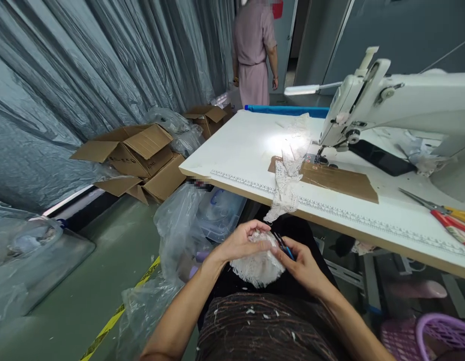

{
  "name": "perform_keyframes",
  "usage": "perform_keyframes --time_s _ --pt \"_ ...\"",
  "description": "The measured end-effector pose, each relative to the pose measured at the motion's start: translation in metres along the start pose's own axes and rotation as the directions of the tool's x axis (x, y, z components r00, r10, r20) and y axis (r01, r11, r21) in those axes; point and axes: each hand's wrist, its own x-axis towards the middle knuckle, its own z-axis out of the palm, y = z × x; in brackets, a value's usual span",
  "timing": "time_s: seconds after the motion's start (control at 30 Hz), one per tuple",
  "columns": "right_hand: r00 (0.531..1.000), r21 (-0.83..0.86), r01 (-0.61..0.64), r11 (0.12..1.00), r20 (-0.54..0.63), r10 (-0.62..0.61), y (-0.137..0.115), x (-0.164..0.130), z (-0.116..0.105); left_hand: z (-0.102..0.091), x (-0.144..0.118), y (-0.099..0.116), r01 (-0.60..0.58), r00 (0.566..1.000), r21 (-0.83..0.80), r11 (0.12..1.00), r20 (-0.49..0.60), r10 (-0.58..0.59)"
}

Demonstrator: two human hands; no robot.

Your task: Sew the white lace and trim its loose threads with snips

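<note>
My left hand (242, 240) grips a bunched piece of white lace (259, 265) over my lap. My right hand (302, 263) holds small blue-handled thread snips (284, 244) whose tips touch the top of that lace. Both hands sit below the front edge of the white sewing table (247, 145). A second strip of white lace (288, 181) hangs over the table edge, running back toward the needle of the white sewing machine (398, 100). A brown cardboard sheet (337, 179) lies under the machine's foot.
Red- and yellow-handled scissors (448, 218) lie at the table's right, a black phone (382, 158) behind the machine. Open cardboard boxes (136, 155) and plastic bags (179, 225) crowd the floor on the left. A person in a pink dress (254, 50) stands at the far doorway. A purple basket (439, 336) sits lower right.
</note>
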Motion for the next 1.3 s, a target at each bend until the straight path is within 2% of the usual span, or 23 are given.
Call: perform_keyframes --time_s 0.1,0.2,0.27,0.33,0.37,0.43,0.53,0.6,0.67,0.77,0.87,0.93,1.0,1.03,1.1,1.17,1.23,1.3 --pt "0.997 0.077 -0.072 0.994 0.005 0.072 0.0 -0.005 -0.02 -0.006 -0.002 -0.017 0.006 0.999 0.103 0.995 -0.05 -0.001" --pt "0.997 0.127 -0.056 0.99 -0.054 0.063 -0.002 -0.002 -0.036 -0.01 -0.008 -0.016 0.057 0.996 0.201 0.978 -0.073 -0.043" --pt "0.993 0.133 -0.019 0.991 -0.114 0.035 -0.003 0.003 -0.035 -0.009 -0.014 -0.002 0.039 0.999 0.138 0.99 0.005 -0.04" --pt "0.989 0.117 0.017 0.993 -0.151 0.001 -0.004 0.009 -0.023 -0.004 -0.019 0.015 0.007 0.995 0.015 1.0 0.103 -0.009" --pt "0.989 0.119 0.029 0.992 -0.146 -0.012 -0.003 0.012 -0.015 -0.001 -0.02 0.022 -0.007 0.993 -0.038 0.999 0.118 0.011" --pt "0.998 0.191 0.018 0.981 -0.067 -0.005 -0.001 0.016 0.003 0.006 -0.019 0.031 -0.042 0.998 -0.091 0.995 0.041 0.046" --pt "0.997 0.402 -0.066 0.913 0.056 0.048 0.004 0.016 0.024 0.013 -0.014 0.028 -0.093 0.974 -0.049 0.994 -0.21 0.081" --pt "0.994 0.515 -0.112 0.85 0.048 0.101 0.006 0.011 0.031 0.014 -0.013 0.019 -0.085 0.95 -0.004 0.996 -0.303 0.08" --pt "0.989 0.554 -0.141 0.821 0.041 0.142 0.007 0.005 0.034 0.013 -0.017 0.009 -0.066 0.942 0.021 0.998 -0.33 0.07" --pt "0.981 0.52 -0.191 0.833 0.081 0.175 0.007 -0.003 0.036 0.009 -0.028 -0.003 -0.051 0.96 0.037 0.998 -0.273 0.06" --pt "0.977 0.499 -0.209 0.841 0.078 0.197 0.008 -0.009 0.039 0.005 -0.038 -0.016 -0.018 0.995 -0.025 1.0 -0.1 0.016" --pt "0.98 0.48 -0.193 0.856 0.049 0.193 0.011 -0.01 0.038 0.003 -0.042 -0.025 0.032 0.999 -0.105 0.994 0.01 -0.031" --pt "0.983 0.432 -0.174 0.885 0.017 0.184 0.016 -0.01 0.034 0.0 -0.041 -0.033 0.068 0.997 -0.151 0.986 0.043 -0.062" --pt "0.985 0.385 -0.162 0.909 0.002 0.174 0.02 -0.009 0.03 -0.002 -0.039 -0.035 0.071 0.997 -0.134 0.988 0.023 -0.069" --pt "0.991 0.209 -0.115 0.971 -0.047 0.127 0.03 -0.008 0.022 -0.006 -0.032 -0.036 0.055 0.997 0.016 0.998 -0.06 -0.054" --pt "0.989 -0.079 -0.038 0.996 -0.145 0.026 0.04 -0.008 0.014 -0.009 -0.021 -0.034 0.019 0.992 0.238 0.971 -0.125 0.012" --pt "0.96 -0.357 0.01 0.934 -0.258 -0.109 0.046 -0.009 0.007 -0.009 -0.007 -0.03 -0.032 0.981 0.374 0.927 -0.164 0.1" --pt "0.927 -0.494 0.033 0.869 -0.31 -0.212 0.046 -0.009 0.002 -0.005 0.009 -0.027 -0.077 0.959 0.378 0.923 -0.225 0.172"
